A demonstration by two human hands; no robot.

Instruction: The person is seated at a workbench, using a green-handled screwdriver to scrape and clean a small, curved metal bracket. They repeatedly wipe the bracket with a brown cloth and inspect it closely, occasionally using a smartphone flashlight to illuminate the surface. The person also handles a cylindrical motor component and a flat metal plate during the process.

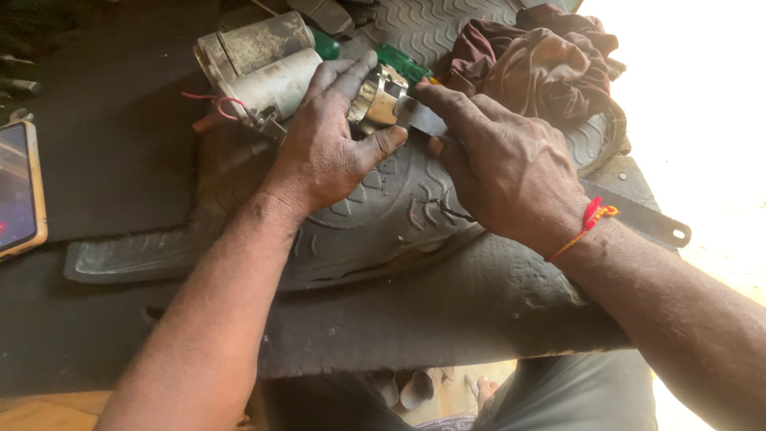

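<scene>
Over a rubber mat (383, 231), left hand (331, 148) grips a metal cylinder (377, 97); right hand (499, 168) pinches a flat blade (420, 118) against it.

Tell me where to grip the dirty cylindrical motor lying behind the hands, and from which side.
Probably around the pale cylindrical body of the motor, coming from above with fingers spanning its width. It lies on its side on the rubber mat, so the round barrel is exposed on top. Avoid the end near the left hand, where red wires stick out.

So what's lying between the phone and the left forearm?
Head view: only bare dark mat lies between the phone and the left forearm; nothing rests there.
</scene>
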